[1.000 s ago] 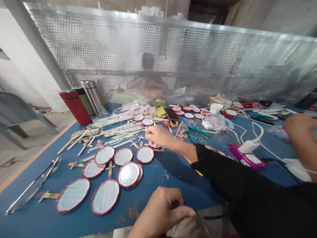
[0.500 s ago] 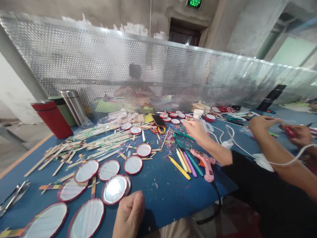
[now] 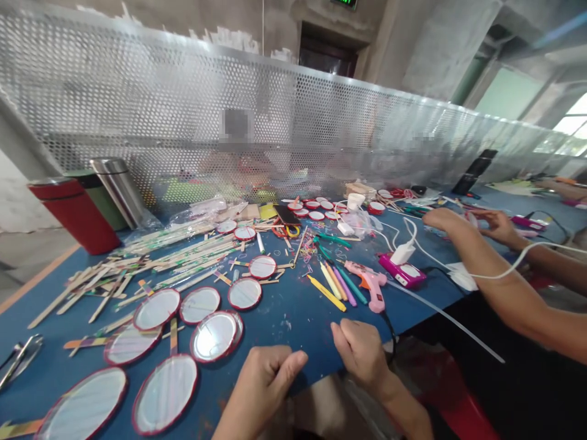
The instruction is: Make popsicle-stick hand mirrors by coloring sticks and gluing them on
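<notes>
Pink glue gun (image 3: 376,294) beyond right grip (image 3: 362,350), left grip (image 3: 267,376) near, both curled into fists, green sign (image 3: 346,3) lettering cut off

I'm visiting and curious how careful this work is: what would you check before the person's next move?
1. Left hand free: cannot tell; it is curled, with no object visible.
2. Right hand free: cannot tell; also curled, nothing visible in it.
3. Pink glue gun resting on the table: ok, lying beyond the right hand.
4. Glue gun cool: cannot tell.
5. Red-rimmed discs all lying separately: not ok; some overlap.
6. Neighbour's hands apart from the person's: ok, off to the right.
</notes>
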`<state>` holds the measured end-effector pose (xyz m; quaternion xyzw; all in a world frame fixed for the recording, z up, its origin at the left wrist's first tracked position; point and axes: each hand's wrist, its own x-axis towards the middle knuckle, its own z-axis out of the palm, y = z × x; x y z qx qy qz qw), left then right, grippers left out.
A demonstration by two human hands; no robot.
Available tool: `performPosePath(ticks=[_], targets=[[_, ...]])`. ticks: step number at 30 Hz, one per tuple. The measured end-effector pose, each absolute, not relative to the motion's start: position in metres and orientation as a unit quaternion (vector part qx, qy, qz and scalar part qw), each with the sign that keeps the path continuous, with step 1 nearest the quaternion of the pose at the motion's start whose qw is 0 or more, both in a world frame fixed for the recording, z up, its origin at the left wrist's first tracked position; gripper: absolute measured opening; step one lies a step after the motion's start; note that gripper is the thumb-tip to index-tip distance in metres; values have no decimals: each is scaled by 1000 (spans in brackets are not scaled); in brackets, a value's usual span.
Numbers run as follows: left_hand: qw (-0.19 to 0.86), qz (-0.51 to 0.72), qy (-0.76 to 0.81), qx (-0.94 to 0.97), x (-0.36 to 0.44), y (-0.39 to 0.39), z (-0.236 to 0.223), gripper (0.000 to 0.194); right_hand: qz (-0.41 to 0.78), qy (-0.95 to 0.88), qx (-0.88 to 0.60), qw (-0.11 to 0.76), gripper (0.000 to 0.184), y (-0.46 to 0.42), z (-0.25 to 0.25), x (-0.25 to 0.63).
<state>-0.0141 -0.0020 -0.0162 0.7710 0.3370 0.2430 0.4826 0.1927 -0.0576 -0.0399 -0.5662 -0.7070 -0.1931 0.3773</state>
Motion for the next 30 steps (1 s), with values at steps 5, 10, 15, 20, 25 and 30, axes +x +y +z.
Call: performPosePath(ticks=[5, 10, 15, 20, 25, 30], targets=[[452, 219, 329, 800, -16, -4, -20, 52, -202, -655, -604, 407, 41, -55, -44, 192], [418, 205, 343, 816, -15, -6, -21, 49, -226, -640, -609, 412, 42, -54, -48, 190], [388, 206, 338, 832, -16, -5, -28, 48, -254, -635, -601, 415, 42, -53, -48, 189], [386, 220, 349, 825, -16, -5, -29, 48, -263, -638, -595, 411, 42, -54, -46, 188], [399, 248, 360, 806, -16, -7, -27, 48, -265, -638, -589, 419, 42, -55, -47, 188], [416, 264, 357, 794, -16, -7, -24, 49, -253, -649, -585, 416, 42, -55, -45, 187]])
